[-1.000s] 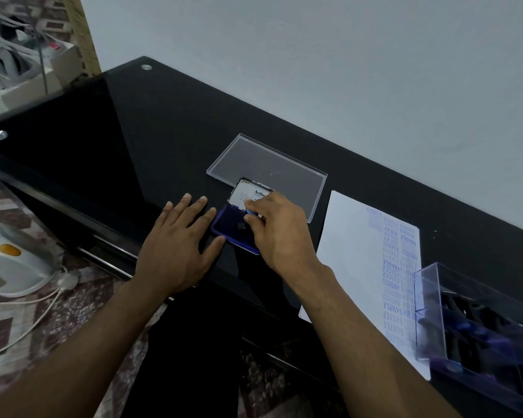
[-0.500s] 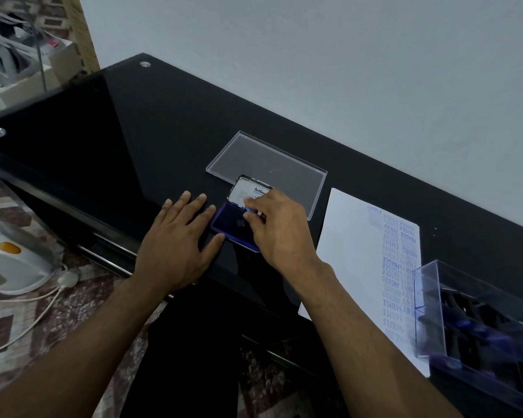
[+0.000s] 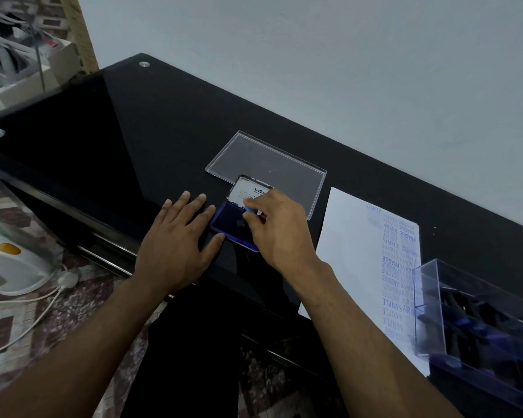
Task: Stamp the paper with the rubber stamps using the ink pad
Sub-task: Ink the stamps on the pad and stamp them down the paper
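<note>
Black glass counter [image 3: 151, 122] against a pale wall. Ink pad [image 3: 230, 224] lies open near the front edge — blue tray facing up, lid [image 3: 248, 190] tilted back with a white printed label inside.

Right hand [image 3: 280, 230] hovers over the tray, fingers curled, pinching a small blue rubber stamp [image 3: 250, 210] between thumb and fingertips; the stamp sits at the pad's far right part, contact with the ink surface not resolvable.

Left hand [image 3: 178, 242] lies flat on the counter, fingers straight and spread, holding nothing; thumb and index fingertip touch the tray's left edge.

Paper [image 3: 351, 245] lies to the right of the pad, well apart from it — its right strip carries rows of blue imprints reading SAMPLE, FRAGILE, AIR MAIL, AMENDED.

Clear plastic lid [image 3: 266, 164] lies flat behind the ink pad. Clear stamp box [image 3: 477, 321] stands at far right, overlapping the paper's right edge, with dark and blue items inside, blurred.
</note>
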`<state>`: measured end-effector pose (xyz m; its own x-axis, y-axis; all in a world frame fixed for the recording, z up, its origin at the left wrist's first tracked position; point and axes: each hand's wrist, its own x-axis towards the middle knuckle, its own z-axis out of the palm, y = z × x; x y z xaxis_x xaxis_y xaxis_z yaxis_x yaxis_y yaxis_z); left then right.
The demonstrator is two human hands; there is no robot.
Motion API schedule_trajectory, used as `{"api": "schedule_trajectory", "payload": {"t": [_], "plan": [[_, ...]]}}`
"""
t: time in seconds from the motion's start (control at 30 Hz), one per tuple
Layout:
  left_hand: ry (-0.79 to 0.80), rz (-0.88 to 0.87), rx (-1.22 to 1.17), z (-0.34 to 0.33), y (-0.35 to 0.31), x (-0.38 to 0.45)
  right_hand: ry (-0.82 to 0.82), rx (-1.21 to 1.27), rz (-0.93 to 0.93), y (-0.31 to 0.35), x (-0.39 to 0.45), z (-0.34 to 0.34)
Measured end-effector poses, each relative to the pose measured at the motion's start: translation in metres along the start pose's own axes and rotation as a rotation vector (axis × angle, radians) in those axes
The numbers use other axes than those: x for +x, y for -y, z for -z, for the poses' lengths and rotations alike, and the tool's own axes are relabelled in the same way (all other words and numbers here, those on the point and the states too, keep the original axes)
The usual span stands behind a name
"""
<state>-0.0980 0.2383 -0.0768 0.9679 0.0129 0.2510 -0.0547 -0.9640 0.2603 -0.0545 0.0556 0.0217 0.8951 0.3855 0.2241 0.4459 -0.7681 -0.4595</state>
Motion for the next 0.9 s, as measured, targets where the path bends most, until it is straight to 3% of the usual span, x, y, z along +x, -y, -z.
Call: {"api": "schedule_trajectory", "payload": {"t": [0.3, 0.9], "plan": [[0.008, 0.004, -0.007, 0.0002, -0.0002, 0.0005, -0.043, 0.027, 0.006, -0.0008, -0.0012, -0.0007], [0.017, 0.006, -0.004, 0.0022, -0.0005, 0.0002, 0.035, 0.021, -0.028, 0.0023, -0.0012, 0.0038]]}}
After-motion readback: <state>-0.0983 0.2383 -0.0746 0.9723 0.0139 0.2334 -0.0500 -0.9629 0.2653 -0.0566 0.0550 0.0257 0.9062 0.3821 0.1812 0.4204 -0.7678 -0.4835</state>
